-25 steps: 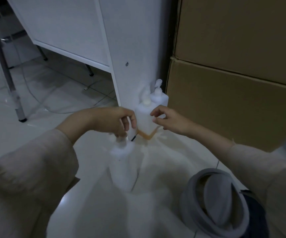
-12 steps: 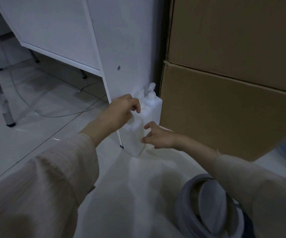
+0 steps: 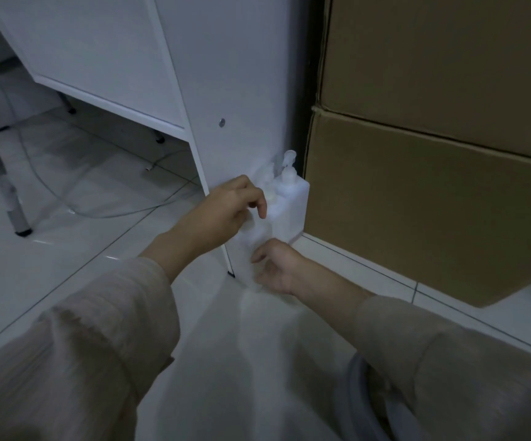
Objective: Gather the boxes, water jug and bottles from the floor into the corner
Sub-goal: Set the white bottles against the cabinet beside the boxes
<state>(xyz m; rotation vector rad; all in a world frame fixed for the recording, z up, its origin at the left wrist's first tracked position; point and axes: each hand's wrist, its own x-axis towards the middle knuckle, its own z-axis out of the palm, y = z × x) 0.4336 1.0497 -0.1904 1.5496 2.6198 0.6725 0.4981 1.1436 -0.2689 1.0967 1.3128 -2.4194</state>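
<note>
Dim corner, front bottle point(image 3: 253, 241) now tucked in

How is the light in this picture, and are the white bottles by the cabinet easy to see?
Head view: dim, bluish light. The white bottles are overexposed and soft, so their edges melt into the white cabinet. The left hand and right hand are slightly blurred, and the sleeves more so. The floor tiles show pale reflections. The cardboard boxes stay clear, but their straight edges bow from the wide lens.
</note>
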